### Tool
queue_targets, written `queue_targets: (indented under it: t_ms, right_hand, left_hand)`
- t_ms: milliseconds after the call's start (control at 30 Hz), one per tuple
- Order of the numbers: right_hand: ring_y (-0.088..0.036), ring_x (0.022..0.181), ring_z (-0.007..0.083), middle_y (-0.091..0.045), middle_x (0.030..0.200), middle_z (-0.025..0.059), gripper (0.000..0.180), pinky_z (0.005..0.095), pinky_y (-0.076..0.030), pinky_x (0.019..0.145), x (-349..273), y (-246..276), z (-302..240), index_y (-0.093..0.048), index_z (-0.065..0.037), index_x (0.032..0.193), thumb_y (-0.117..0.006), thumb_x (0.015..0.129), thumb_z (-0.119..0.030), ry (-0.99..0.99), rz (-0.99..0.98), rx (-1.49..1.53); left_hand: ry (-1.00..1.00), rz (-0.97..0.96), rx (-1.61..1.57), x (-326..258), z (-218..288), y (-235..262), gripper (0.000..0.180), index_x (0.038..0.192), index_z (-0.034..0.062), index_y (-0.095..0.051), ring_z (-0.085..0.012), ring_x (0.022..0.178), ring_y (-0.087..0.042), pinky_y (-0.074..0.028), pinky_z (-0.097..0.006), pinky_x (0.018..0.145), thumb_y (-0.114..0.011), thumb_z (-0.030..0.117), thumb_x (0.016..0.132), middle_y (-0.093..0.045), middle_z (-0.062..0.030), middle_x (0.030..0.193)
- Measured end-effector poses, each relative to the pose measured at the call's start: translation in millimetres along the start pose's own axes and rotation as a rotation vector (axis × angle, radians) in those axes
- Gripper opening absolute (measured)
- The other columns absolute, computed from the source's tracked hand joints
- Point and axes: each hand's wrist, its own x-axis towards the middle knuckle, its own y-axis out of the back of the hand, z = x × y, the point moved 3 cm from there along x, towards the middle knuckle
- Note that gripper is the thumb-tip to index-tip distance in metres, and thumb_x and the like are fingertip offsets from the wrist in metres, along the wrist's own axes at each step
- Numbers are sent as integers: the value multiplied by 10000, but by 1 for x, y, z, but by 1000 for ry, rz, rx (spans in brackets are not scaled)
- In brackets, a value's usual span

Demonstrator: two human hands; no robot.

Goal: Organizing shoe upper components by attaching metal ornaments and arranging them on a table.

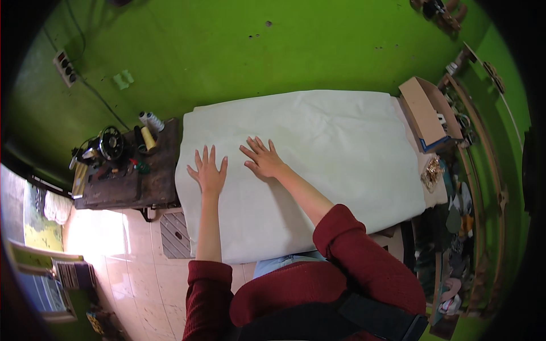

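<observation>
A large pale white sheet of material (pixel 352 165) covers the table in front of me, with creases toward its far right. It hangs over the near edge, close to my lap. My left hand (pixel 210 176) lies palm down on the sheet's left part, fingers spread. Farther right, my right hand (pixel 266 160) also rests on it, palm down, its fingers apart and pointing up and left. Neither hand holds anything. What the sheet is made of, cloth or leather-like, I cannot tell.
Left of the sheet stands a dark wooden table (pixel 153 176) with a black sewing machine (pixel 108 145) and thread cones (pixel 148 139). An open cardboard box (pixel 424 111) sits at the right end, near a clear bag of small gold pieces (pixel 432 173). A green wall (pixel 227 57) rises behind.
</observation>
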Motion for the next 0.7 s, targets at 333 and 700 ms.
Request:
queue_targets:
  t_ms: [333,700]
  right_hand:
    - [-151,1351,250,-210,1458,-16,487,601,-101,1036,-160,24,163,-284,-297,1371,-351,912,-446,-583,25,-162]
    - [-104,1357,286,-164,1470,67,530,650,-72,1005,-335,42,232,-239,-249,1396,-294,915,-464,-1345,144,-177]
  left_hand:
    - [169,-347,56,-21,-28,-70,543,1376,255,-299,-287,1359,-105,7,-687,965,-302,506,895,-223,23,1457]
    - [173,-331,39,-17,-25,-68,475,1355,211,-352,-286,1355,-132,28,-682,963,-310,412,927,-289,-2,1431]
